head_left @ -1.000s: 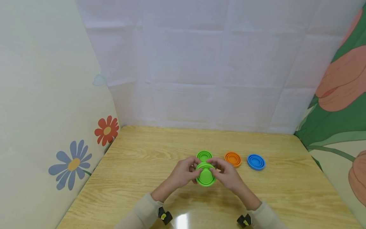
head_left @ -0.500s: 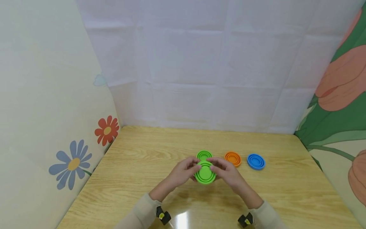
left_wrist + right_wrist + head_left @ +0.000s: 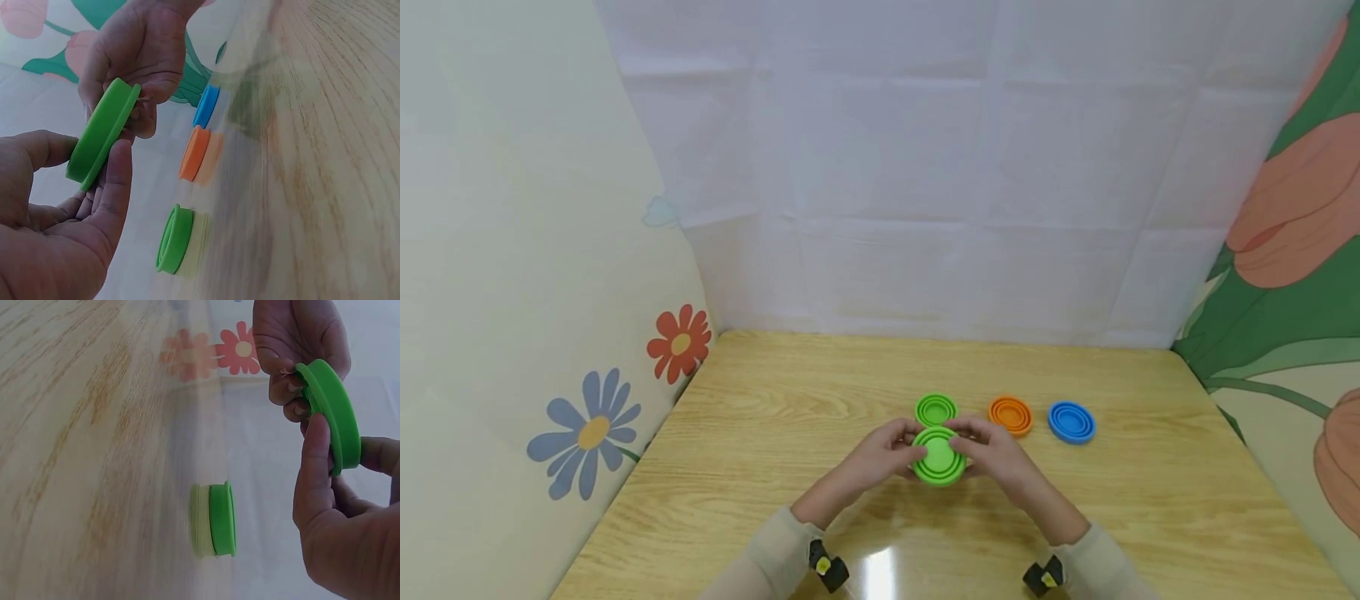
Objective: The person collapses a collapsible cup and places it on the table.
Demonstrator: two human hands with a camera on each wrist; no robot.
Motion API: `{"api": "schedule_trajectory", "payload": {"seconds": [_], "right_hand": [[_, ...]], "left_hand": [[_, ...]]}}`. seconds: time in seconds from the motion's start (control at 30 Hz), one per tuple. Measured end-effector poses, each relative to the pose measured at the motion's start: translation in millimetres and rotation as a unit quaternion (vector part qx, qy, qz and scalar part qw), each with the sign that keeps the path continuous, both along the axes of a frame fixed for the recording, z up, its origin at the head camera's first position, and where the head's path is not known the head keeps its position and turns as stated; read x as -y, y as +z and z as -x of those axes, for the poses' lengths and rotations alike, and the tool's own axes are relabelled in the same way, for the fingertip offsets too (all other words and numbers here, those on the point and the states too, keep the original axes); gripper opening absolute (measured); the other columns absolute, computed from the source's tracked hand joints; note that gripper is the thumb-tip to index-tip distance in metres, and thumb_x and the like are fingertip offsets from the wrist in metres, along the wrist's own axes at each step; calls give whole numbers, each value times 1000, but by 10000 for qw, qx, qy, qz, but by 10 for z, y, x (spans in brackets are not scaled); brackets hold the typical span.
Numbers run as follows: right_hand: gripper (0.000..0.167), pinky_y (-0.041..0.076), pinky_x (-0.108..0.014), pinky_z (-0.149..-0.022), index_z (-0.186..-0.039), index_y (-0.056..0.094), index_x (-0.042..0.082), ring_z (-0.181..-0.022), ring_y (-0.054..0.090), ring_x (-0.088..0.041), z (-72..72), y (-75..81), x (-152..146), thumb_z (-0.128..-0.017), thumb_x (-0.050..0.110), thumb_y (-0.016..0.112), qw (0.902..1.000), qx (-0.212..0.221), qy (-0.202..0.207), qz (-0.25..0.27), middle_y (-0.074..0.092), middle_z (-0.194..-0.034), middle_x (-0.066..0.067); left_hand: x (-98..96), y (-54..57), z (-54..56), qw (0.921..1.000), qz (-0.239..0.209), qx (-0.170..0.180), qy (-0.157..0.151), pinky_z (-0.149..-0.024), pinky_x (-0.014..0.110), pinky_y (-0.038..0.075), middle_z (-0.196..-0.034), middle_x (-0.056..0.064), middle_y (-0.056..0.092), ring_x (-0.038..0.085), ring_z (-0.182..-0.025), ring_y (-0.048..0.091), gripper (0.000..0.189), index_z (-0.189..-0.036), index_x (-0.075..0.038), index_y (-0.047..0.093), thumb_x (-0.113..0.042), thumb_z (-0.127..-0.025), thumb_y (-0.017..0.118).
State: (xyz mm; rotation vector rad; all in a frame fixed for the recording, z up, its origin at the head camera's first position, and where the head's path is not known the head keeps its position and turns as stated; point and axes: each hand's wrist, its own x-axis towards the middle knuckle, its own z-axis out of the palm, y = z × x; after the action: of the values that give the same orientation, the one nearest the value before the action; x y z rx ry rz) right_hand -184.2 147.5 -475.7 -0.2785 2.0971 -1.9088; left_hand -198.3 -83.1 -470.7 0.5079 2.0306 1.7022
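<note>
A green collapsible cup (image 3: 938,457), folded flat into concentric rings, is held above the table by both hands. My left hand (image 3: 883,452) pinches its left edge, thumb on the near face and fingers behind. On the opposite edge my right hand (image 3: 996,454) grips it in the same way. Seen edge-on in the left wrist view, the held cup (image 3: 103,134) is a shallow green disc with a protruding rim. Just beyond the hands lies another flattened green cup (image 3: 936,408) on the table.
Flattened orange (image 3: 1011,416) and blue cups (image 3: 1072,422) lie in a row to the right of the green one on the wooden table (image 3: 760,417). A white cloth (image 3: 880,167) hangs behind the table. Flower-patterned walls flank both sides.
One second ago the held cup's rings looked uneven, bunched at the far side; now they look even and concentric. The hands shift only slightly. The cups on the table stay put.
</note>
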Motion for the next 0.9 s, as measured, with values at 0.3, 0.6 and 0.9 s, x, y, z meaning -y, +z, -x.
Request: {"api": "schedule_trajectory", "payload": {"seconds": [0.3, 0.6, 0.9], "right_hand": [[41, 63, -41, -75, -134, 58, -2, -91, 65, -19, 4, 5, -5, -100, 21, 64, 9997, 188, -126, -1, 60, -114, -15], [40, 63, -45, -76, -132, 59, 0, -90, 63, -20, 11, -15, -14, -100, 22, 64, 9997, 194, -133, 61, 56, -107, -12], [44, 63, -45, -79, -135, 56, -1, -94, 64, -21, 9, -23, -43, -100, 25, 65, 9991, 338, -58, 267, 58, -111, -12]], "left_hand": [[-8, -47, 1, 9997, -213, -72, 25, -81, 38, 62, -116, 16, 61, 16, -93, 65, 41, -133, 8, 50, -14, -101, 62], [-14, -51, 1, 9992, -343, -191, 113, -82, 42, 62, -115, 15, 60, 16, -94, 60, 41, -133, 6, 51, -12, -99, 64], [-4, -32, 0, 9984, -450, -303, 130, -83, 49, 61, -112, 14, 60, 17, -94, 60, 42, -134, 5, 52, -8, -97, 65]]}}
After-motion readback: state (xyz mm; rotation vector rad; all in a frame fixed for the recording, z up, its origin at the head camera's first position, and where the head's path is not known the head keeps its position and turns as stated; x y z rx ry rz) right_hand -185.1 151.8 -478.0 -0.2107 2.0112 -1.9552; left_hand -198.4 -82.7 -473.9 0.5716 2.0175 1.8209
